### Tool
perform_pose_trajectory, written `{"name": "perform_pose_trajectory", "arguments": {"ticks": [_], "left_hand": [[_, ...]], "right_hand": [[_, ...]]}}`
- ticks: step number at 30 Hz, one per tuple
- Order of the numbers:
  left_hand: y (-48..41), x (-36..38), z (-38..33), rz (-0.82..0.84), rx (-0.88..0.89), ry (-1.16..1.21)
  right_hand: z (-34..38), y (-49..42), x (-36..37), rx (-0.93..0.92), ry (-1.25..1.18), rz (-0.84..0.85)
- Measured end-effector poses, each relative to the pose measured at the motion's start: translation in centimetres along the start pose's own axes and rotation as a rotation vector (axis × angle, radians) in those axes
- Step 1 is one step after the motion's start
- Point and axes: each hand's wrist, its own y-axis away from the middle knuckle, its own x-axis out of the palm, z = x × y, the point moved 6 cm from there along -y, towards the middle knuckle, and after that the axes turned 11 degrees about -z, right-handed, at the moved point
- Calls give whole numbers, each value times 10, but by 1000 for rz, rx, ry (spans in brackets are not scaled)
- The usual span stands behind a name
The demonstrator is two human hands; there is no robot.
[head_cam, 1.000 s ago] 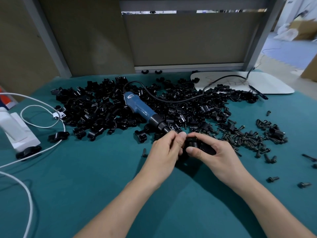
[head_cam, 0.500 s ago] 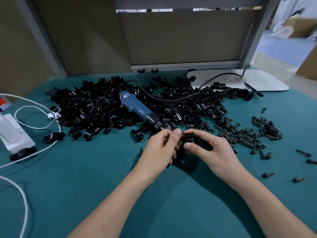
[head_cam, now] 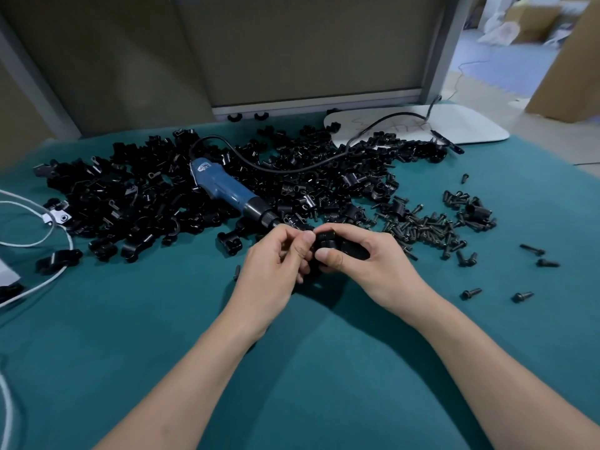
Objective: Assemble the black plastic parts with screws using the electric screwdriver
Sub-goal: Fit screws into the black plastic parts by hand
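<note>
While both hands meet low over the table, the black plastic part (head_cam: 337,246) sits right between them, and that's where the action is. The right hand (head_cam: 373,267) has it wrapped: fingers curled over the top, thumb pressed against the near side, a firm grip. The left hand (head_cam: 276,264) comes in from the other side, fingers curled, thumb and forefinger pinching at the part's left end. Whether a screw is caught in that pinch, I cannot tell; the fingertips hide it.

Just beyond the left hand's knuckles lies the electric screwdriver (head_cam: 227,190), blue body, black nose pointing toward the hands, nearly touching them, with neither hand on it. Its black cord (head_cam: 292,167) loops away over the heap of black parts (head_cam: 130,196), which spreads wide past both hands and off to the left.

To the right of the right hand there's the pile of screws (head_cam: 428,225), close by, and farther right a few loose screws (head_cam: 470,293) scattered apart from each other. One single screw (head_cam: 237,272) lies just beside the left hand's outer edge.

Far left of the left hand, a white cable (head_cam: 39,280) curls across the teal table (head_cam: 162,336). Well beyond the right hand, a white board (head_cam: 454,125) lies flat at the table's far edge.
</note>
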Motion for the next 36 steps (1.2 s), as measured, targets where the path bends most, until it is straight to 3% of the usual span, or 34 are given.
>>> {"name": "perform_pose_trajectory", "arguments": {"ticks": [7,10,14,18,23,26,29,32,34,36], "left_hand": [[2,2,-7,11,88,48],[3,0,-8,17,167,-78],[9,4,-11,-10,322,-428],[8,5,-21,-106,377,-441],[4,3,-18,-132,208,-372],[-4,4,-11,-84,-79,-206],[-11,7,0,78,-396,-122],[-22,0,3,122,-575,-41],[-36,-4,-4,78,-558,-36],[-53,-1,-18,27,-380,-196]], "right_hand": [[-3,-1,-1,122,-222,-6],[-3,-1,2,138,-264,23],[2,0,2,58,-153,7],[8,4,2,-44,31,0],[6,6,0,-80,88,-24],[9,9,2,-162,204,10],[15,8,-2,-268,300,5],[18,7,-13,-323,324,-41],[17,4,-24,-267,256,-112],[15,-2,-44,-119,20,-283]]}}
